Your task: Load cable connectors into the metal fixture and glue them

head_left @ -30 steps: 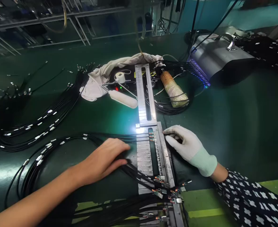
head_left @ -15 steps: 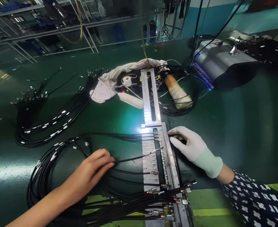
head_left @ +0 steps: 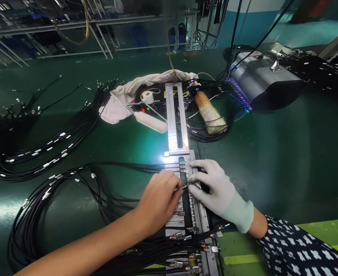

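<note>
My bare left hand (head_left: 159, 201) pinches a thin black cable (head_left: 182, 188) near its stripped end, over a slotted metal jig (head_left: 198, 207). My right hand (head_left: 214, 188), in a white glove with a pale green cuff, closes thumb and index finger on the tip of the same cable; the tip itself is hidden between them. Just beyond, several cable ends (head_left: 183, 165) with small metal connectors lie side by side across the jig. On the near part of the jig rests a bundle of black cables (head_left: 146, 249) with metal connectors and orange wires.
Coiled black cables (head_left: 16, 230) with white tags lie at left. Behind the jig are a white cloth (head_left: 114, 109), a white oblong piece (head_left: 151, 122), and a wrapped wooden handle (head_left: 211, 115). A grey machine with a handle (head_left: 266, 78) stands back right.
My left hand has moved right along the cable to its end above the jig. My right hand has come left and closed on the cable's tip. The view has shifted slightly.
</note>
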Available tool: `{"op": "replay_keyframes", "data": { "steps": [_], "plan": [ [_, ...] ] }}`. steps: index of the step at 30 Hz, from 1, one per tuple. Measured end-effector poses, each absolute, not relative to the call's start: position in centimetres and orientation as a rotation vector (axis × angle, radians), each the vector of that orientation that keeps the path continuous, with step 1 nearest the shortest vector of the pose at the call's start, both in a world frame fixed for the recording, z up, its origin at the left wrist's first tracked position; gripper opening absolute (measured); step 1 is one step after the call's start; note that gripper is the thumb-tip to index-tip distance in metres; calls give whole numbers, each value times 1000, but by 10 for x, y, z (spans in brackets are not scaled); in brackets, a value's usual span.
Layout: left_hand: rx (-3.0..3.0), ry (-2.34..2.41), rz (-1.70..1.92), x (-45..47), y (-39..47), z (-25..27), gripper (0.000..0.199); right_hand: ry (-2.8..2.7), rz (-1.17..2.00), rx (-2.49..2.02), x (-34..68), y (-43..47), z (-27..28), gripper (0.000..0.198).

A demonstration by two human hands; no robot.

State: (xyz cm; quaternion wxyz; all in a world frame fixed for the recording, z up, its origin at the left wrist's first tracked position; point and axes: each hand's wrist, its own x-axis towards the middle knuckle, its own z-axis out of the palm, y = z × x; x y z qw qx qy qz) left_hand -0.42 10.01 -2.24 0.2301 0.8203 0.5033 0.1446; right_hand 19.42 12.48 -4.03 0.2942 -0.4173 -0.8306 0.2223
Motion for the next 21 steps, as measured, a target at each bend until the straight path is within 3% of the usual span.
{"op": "replay_keyframes", "data": {
  "steps": [10, 15, 18, 21],
  "plan": [
    [2560, 1734, 297, -130, 57, -18, 10, -2191, 639, -1097, 192, 127, -46, 8],
    [2502, 1491, 420, -81, 64, -28, 23, -2155, 647, -1092, 196, 126, -46, 17],
    [2354, 1348, 447, -52, 77, -32, 20, -2011, 693, -1161, 204, 128, -48, 27],
    [2329, 1265, 464, -54, 88, -31, 16, -1824, 825, -1249, 211, 133, -51, 21]
  ]
}}
